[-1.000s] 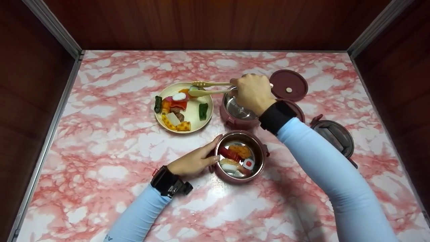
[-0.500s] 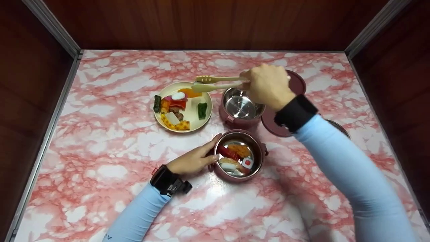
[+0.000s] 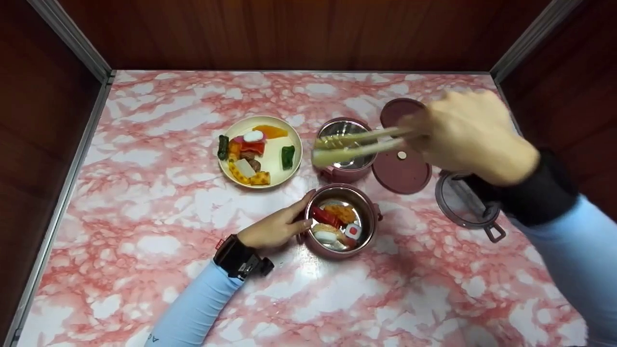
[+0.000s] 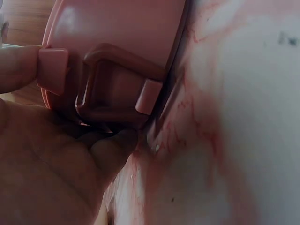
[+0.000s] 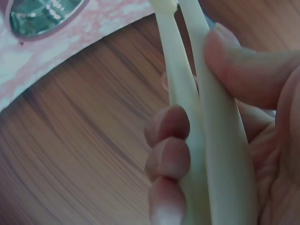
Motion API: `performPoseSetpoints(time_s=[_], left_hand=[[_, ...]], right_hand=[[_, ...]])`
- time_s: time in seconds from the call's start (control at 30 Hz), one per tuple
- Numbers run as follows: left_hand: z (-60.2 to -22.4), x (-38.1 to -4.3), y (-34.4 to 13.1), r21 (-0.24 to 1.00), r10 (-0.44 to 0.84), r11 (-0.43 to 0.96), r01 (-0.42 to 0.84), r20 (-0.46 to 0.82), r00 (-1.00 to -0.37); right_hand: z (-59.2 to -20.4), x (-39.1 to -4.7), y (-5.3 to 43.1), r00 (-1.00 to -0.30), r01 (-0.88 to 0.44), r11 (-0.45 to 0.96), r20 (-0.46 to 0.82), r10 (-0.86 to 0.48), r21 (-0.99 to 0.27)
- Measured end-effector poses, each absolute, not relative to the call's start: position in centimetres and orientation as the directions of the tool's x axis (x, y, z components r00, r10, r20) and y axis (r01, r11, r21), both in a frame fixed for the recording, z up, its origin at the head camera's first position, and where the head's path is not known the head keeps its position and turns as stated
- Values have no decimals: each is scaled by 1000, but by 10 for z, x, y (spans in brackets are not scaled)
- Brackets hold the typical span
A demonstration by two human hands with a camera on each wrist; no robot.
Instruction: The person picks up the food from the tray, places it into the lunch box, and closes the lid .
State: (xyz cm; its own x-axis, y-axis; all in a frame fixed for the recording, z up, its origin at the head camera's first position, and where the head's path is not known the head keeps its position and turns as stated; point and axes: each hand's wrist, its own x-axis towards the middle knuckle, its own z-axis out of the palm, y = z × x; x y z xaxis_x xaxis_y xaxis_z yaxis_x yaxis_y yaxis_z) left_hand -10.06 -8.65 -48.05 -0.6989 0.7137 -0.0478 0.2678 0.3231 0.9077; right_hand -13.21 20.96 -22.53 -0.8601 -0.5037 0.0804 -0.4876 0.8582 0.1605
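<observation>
My right hand (image 3: pixel 470 135) grips pale yellow tongs (image 3: pixel 335 156). Their blurred tips pass over the back round lunch box (image 3: pixel 343 174), and anything between the tips is too blurred to make out. In the right wrist view, fingers and thumb close round both tong handles. With my left hand (image 3: pixel 272 229) I hold the front pink lunch box (image 3: pixel 340 253) by its left side; thumb near the clip, fingers along the wall. Inside lie a red sausage-like piece (image 3: pixel 325 217), an orange fried-looking piece (image 3: pixel 341 212), a white roll with a red centre (image 3: pixel 353 231) and other toy food.
A cream plate (image 3: pixel 274 176) at left bears several toy foods, among them a green pepper-like piece (image 3: pixel 288 157). Two maroon lids (image 3: pixel 401 174) lie right of the back lunch box. A grey-rimmed lid with a handle (image 3: pixel 465 219) lies further right, partly behind my right wrist.
The tongs have risen from the plate and swung right and nearer, over the back lunch box. A piece at the plate's upper right is gone from there. My left hand has stayed.
</observation>
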Motion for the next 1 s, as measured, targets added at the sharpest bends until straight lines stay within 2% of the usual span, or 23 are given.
performPoseSetpoints(time_s=[0.13, 0.37, 0.5, 0.7, 1.0], left_hand=[[-481, -101, -87, 916, 716, 311, 253, -51, -696], [-483, -102, -88, 927, 723, 297, 231, -61, -688], [-483, -101, -88, 929, 722, 296, 221, -66, -689], [-483, -100, -87, 930, 722, 297, 216, -70, -689], [-482, -100, -87, 928, 720, 302, 220, -71, -690]], right_hand=[[-225, -115, 224, -857, -505, 845, 12, -515, 179], [-235, -101, 232, -832, -548, 809, -233, -503, 213], [-242, -97, 232, -824, -551, 805, -298, -483, 219], [-251, -96, 229, -819, -556, 801, -309, -483, 222], [-262, -94, 230, -807, -591, 771, -164, -568, 239]])
